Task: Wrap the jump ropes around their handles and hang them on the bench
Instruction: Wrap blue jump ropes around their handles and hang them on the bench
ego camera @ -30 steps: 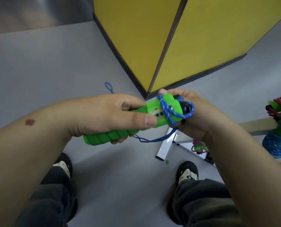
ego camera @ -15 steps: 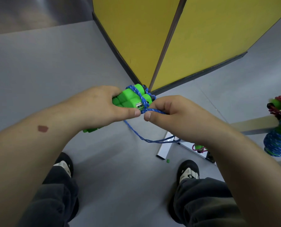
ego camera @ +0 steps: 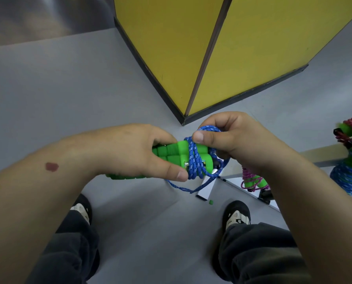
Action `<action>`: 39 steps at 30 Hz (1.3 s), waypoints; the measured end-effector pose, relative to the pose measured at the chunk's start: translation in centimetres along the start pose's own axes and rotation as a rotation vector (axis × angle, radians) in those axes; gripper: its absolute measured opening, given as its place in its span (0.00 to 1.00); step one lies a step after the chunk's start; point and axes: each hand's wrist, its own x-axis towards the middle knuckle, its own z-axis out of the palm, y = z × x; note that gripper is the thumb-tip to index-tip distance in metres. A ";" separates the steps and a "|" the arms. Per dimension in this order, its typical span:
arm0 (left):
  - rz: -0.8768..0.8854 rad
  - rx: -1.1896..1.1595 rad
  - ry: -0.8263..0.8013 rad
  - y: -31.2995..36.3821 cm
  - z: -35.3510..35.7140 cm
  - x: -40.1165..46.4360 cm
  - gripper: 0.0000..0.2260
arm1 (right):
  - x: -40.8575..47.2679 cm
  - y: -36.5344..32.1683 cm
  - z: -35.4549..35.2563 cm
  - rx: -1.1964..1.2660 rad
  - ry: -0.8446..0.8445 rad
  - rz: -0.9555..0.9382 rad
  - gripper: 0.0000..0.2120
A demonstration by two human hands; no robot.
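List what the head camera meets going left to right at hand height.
left hand → green handles → blue rope → right hand → pink-roped handles → wrapped blue-rope bundle

1. We see the green handles (ego camera: 176,155) as soft, matt foam with a ribbed, blocky surface.
2. We see the blue rope (ego camera: 194,162) as braided cord flecked with white, rough-textured, beside a small shiny metal fitting (ego camera: 186,164).
3. We see the floor (ego camera: 68,95) as smooth, matt grey.
4. We see the yellow panels (ego camera: 263,48) as smooth with a faint sheen, edged in dark trim.
5. We see the trousers (ego camera: 259,255) as dark matt cloth, creased.
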 end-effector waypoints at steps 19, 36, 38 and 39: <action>0.047 -0.426 0.412 -0.2 -0.6 0.3 0.25 | -0.1 -0.4 1.8 -0.193 0.004 0.173 0.17; -0.112 0.061 0.272 -0.3 -0.3 0.4 0.21 | -1.3 -1.7 0.2 -0.314 -0.089 -0.066 0.08; -0.088 0.077 0.229 -0.1 -0.2 0.2 0.21 | -1.2 -1.6 0.1 -0.259 -0.051 -0.092 0.08; -0.071 0.076 0.203 0.0 -0.2 0.1 0.21 | -1.1 -1.6 0.0 -0.218 -0.029 -0.101 0.08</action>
